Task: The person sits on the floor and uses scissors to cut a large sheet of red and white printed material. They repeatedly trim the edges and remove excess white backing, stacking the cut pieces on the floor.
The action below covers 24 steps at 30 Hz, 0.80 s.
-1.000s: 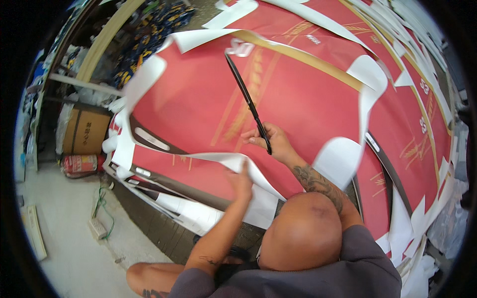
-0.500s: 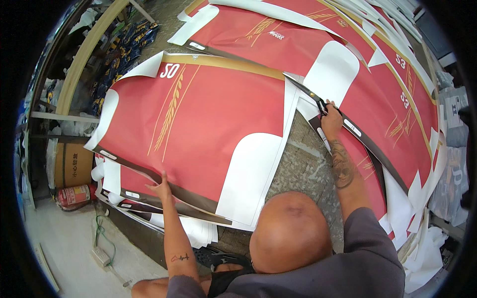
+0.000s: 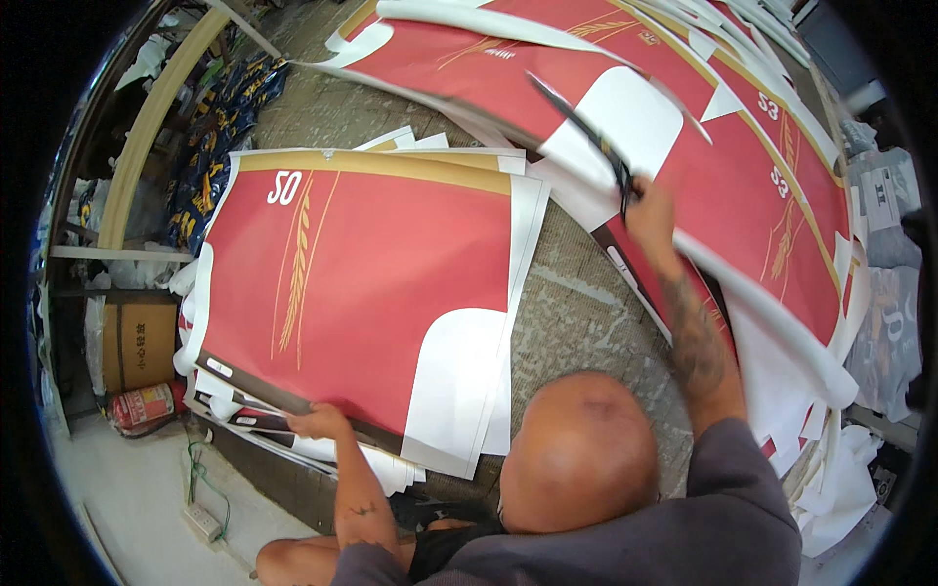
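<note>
My right hand (image 3: 649, 217) is closed round the dark handles of a pair of scissors (image 3: 608, 152), raised over the printed sheets with the blades pointing away to the left. Beneath them lies a large red sheet (image 3: 469, 78) with white cut-out shapes and gold wheat ears, its near edge curled and blurred. My left hand (image 3: 320, 422) grips the near dark edge of another red printed sheet (image 3: 381, 264), thumb on top and the other fingers partly hidden. That sheet lies on a stack of similar ones, whose white edges show at its right and far sides.
More overlapping red sheets (image 3: 811, 254) cover the right side, with white offcuts (image 3: 840, 488) below. A fire extinguisher (image 3: 145, 406) and a cardboard box (image 3: 142, 342) stand at the left, near a wooden beam (image 3: 147, 146). Worn flooring (image 3: 562, 313) shows between the piles.
The scissors have left the far right corner of the left sheet and moved up and away. My left hand and that sheet have shifted nearer; its folded far-left corner now lies flat.
</note>
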Motion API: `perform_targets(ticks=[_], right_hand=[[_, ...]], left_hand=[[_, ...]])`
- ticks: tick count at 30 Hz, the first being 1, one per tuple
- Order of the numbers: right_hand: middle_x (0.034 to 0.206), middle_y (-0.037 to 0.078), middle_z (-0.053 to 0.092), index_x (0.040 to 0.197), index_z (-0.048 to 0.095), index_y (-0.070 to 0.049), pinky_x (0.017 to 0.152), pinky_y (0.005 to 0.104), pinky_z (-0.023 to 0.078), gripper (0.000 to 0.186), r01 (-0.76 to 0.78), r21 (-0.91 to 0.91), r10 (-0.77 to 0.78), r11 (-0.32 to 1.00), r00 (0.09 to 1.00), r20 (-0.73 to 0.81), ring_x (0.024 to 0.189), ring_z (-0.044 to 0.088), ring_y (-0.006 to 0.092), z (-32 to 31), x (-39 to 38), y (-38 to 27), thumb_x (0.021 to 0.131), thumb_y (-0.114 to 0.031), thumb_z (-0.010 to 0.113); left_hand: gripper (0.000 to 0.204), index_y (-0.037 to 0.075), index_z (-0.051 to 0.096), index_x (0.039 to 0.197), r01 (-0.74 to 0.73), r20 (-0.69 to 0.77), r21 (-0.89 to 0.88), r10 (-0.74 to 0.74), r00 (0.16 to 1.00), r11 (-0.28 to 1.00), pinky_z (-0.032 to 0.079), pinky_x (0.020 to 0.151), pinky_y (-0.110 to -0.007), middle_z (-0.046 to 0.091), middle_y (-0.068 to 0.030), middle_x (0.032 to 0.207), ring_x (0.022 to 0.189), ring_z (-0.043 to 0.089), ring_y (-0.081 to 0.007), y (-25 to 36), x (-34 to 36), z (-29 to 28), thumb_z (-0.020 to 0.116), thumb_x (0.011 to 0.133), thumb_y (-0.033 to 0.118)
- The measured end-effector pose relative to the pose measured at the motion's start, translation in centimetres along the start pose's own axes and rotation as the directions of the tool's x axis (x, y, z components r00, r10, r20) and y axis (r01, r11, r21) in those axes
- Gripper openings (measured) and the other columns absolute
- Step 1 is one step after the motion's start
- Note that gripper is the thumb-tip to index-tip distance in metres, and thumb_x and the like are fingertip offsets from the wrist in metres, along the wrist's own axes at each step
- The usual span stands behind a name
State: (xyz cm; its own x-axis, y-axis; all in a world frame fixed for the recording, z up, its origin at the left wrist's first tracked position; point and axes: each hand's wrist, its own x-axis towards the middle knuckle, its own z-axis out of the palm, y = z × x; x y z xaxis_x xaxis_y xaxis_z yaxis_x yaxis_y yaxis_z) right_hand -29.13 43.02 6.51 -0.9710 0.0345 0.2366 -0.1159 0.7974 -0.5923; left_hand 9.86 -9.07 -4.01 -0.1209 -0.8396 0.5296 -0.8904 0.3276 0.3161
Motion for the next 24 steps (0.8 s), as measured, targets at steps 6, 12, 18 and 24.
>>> perform_targets(ticks=[6, 12, 18, 24], right_hand=[[0.090, 0.009, 0.070, 0.087, 0.060, 0.000, 0.068, 0.0296, 0.051, 0.014, -0.493, 0.513, 0.232, 0.702, 0.840, 0.490, 0.078, 0.065, 0.0154, -3.1, -20.8, 2.2, 0.082, -0.010, 0.070], [0.085, 0.011, 0.066, 0.096, 0.052, -0.002, 0.071, 0.0344, 0.052, 0.019, -0.802, 0.567, 0.719, 0.191, 0.507, 0.475, 0.081, 0.065, 0.0220, -10.6, -38.7, 4.3, 0.089, -0.015, 0.064], [0.112, 0.012, 0.063, 0.122, 0.051, -0.005, 0.090, 0.0360, 0.045, 0.051, -0.623, 0.771, 0.969, 0.131, 0.245, 0.033, 0.101, 0.062, 0.0262, -14.1, -39.1, 13.7, 0.093, -0.047, 0.056], [0.126, 0.014, 0.053, 0.138, 0.036, -0.007, 0.098, 0.0444, 0.037, 0.065, -0.399, 0.913, 0.977, -0.077, 0.154, 0.150, 0.112, 0.055, 0.0336, -18.2, -33.0, 20.0, 0.092, -0.049, 0.056]], left_hand=[[0.054, 0.001, 0.042, 0.136, 0.393, 0.648, -0.748, 0.717, 0.256, 0.535, 0.051, 0.083, -0.032, 0.062, -0.0116, 0.111, 0.096, 0.060, -0.0177, 17.9, -17.9, -2.3, 0.062, 0.086, 0.001], [0.066, 0.006, 0.033, 0.140, 0.950, 0.821, -0.089, 0.563, -0.101, 0.301, 0.048, 0.087, -0.039, 0.058, -0.0065, 0.121, 0.110, 0.056, -0.0209, 33.5, -24.5, -2.1, 0.063, 0.090, 0.038], [0.027, 0.003, 0.060, 0.107, 0.884, 0.932, -0.091, 0.352, -0.087, 0.458, 0.050, 0.072, -0.034, 0.065, -0.0070, 0.103, 0.087, 0.062, -0.0174, 44.0, -18.6, 1.1, 0.067, 0.088, 0.021], [0.026, 0.005, 0.057, 0.111, 0.857, 0.902, -0.199, 0.431, -0.029, 0.475, 0.049, 0.073, -0.034, 0.063, -0.0061, 0.102, 0.088, 0.060, -0.0170, 45.8, -12.5, -4.7, 0.065, 0.088, 0.015]])
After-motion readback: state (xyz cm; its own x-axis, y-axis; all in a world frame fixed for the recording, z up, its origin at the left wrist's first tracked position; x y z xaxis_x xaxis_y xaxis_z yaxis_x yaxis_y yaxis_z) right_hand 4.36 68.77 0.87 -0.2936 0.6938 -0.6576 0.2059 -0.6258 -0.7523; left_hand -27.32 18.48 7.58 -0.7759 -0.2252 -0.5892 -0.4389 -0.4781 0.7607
